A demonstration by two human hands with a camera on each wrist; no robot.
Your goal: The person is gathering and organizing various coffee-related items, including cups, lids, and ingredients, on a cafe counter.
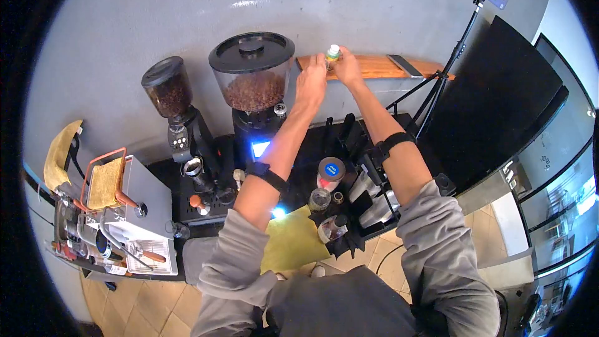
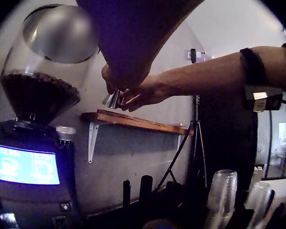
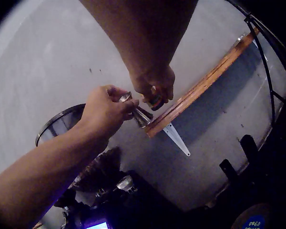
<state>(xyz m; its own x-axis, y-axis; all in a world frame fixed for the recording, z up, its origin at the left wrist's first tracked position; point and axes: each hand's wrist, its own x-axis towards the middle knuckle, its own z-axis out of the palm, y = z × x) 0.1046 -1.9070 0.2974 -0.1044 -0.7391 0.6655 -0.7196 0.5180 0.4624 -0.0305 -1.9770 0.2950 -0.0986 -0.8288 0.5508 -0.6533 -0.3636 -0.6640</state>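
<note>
Just above the left end of the wooden wall shelf, both hands come close together. My left hand [image 3: 101,112] pinches a shiny metal jigger [image 3: 143,117] by its narrow middle, and the jigger tilts in the right wrist view. A small bottle [image 1: 332,53] with a white top and a green and yellow label sits in the grip of my right hand [image 1: 348,70]. Seen from the right wrist, the bottle's coloured label [image 3: 156,101] shows between the fingers, right beside the jigger. In the left wrist view the jigger [image 2: 113,99] hangs below the fingers.
The wooden shelf [image 1: 380,70] carries a phone [image 1: 405,66]. Left of the hands stands a large grinder with a bean hopper [image 1: 253,81], beside a smaller grinder [image 1: 168,90]. A tripod [image 1: 458,47] rises at right. Jars [image 1: 331,171] and metal pitchers [image 1: 377,209] crowd the counter below.
</note>
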